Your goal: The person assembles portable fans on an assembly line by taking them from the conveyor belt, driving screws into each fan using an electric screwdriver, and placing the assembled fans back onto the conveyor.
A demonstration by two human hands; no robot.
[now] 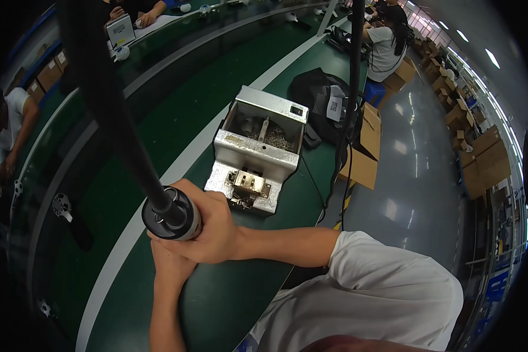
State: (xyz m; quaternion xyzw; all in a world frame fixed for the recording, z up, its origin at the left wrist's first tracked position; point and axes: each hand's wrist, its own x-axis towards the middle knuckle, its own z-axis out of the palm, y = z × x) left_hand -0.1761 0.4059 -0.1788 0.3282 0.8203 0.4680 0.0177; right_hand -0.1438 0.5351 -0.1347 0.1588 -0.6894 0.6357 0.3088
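My right hand [214,226] is wrapped around a black cylindrical electric screwdriver [171,220], seen from its top end, where a thick black cable [120,135] runs upward. My left hand [173,261] is just under the right one; its fingers are mostly hidden behind the right hand and the screwdriver. Beyond my hands, on the green bench, stands a metal screw feeder [255,151]. Many small screws [278,139] lie in its open hopper, and a brassy block [250,183] sits at its front. The screwdriver's tip is out of sight.
A green conveyor belt [176,94] runs along the left, carrying white-and-black parts [63,206]. Behind the feeder lie a black mesh bag [317,88] and an open cardboard box [364,152]. A cable hangs near them. Other people work along the line.
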